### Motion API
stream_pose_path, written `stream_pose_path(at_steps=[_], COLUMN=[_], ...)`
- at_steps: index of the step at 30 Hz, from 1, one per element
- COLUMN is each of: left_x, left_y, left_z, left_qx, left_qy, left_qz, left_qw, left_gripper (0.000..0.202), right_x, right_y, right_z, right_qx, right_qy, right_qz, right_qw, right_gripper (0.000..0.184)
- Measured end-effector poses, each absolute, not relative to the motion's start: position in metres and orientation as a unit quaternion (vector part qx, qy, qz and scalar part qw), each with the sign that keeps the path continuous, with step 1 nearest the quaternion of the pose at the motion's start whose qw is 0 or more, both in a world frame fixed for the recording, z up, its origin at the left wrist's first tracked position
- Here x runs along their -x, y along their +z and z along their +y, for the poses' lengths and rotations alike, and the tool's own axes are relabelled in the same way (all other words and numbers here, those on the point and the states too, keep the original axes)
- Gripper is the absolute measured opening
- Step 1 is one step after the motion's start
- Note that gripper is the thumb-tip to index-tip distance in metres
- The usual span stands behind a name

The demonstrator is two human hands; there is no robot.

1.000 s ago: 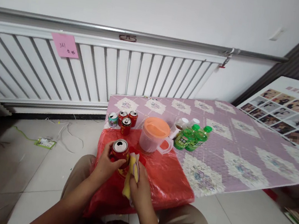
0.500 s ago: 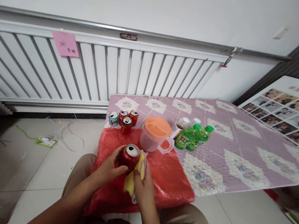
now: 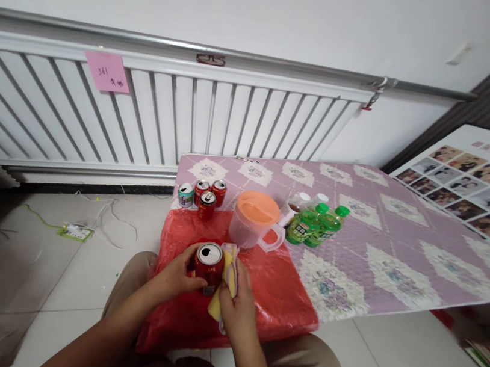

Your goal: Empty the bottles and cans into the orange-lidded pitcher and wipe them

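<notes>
My left hand [image 3: 179,277] is wrapped round a dark red drink can [image 3: 208,266], whose silver top shows an open mouth hole. On the can's right side, my right hand [image 3: 240,301] grips a yellow cloth [image 3: 229,266] with a pale purple edge, pressed against or very close to the can. Both are over a red plastic sheet [image 3: 278,291] on the table's near corner. Just beyond stands a clear plastic pitcher [image 3: 245,229] with an orange lid [image 3: 259,205]. The can's far side and base are partly hidden by my fingers.
Several cans stand behind on the left, among them a red can [image 3: 206,207] and a teal can [image 3: 185,196]. Right of the pitcher are green-labelled bottles [image 3: 300,226] and white-capped ones. A flowered tablecloth [image 3: 349,222] covers the table; a white radiator [image 3: 227,114] runs behind it.
The can has come slightly down and toward me and has turned, its mouth hole now further left. The cloth and right hand have shifted slightly along its right side.
</notes>
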State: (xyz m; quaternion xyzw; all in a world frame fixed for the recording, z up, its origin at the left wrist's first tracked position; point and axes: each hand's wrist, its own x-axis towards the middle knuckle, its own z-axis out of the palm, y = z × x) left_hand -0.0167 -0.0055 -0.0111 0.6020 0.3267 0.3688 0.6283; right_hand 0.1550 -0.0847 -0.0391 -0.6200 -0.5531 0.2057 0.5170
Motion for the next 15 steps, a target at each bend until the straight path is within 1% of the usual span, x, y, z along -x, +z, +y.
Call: stream_pose_path(at_steps=[4, 7, 11, 15], left_x=[0.012, 0.012, 0.017, 0.017], left_y=[-0.009, -0.006, -0.001, -0.005], left_z=[-0.005, -0.001, 0.004, 0.005], left_qx=[-0.571, -0.549, -0.535, -0.535], left_qy=[0.412, 0.430, 0.458, 0.467], left_qz=[0.361, 0.400, 0.427, 0.436], left_qw=[0.612, 0.595, 0.568, 0.552], left_gripper=[0.076, 0.073, 0.069, 0.071], right_x=[-0.151, -0.146, -0.147, -0.153], right_y=[-0.038, -0.044, -0.056, -0.057], right_z=[-0.090, -0.093, -0.094, -0.090], right_qx=[0.606, 0.605, 0.617, 0.631], right_qy=[0.137, 0.133, 0.161, 0.180], right_qz=[-0.619, -0.640, -0.629, -0.588], right_qw=[0.481, 0.455, 0.444, 0.473], right_gripper=[0.072, 0.076, 0.071, 0.067])
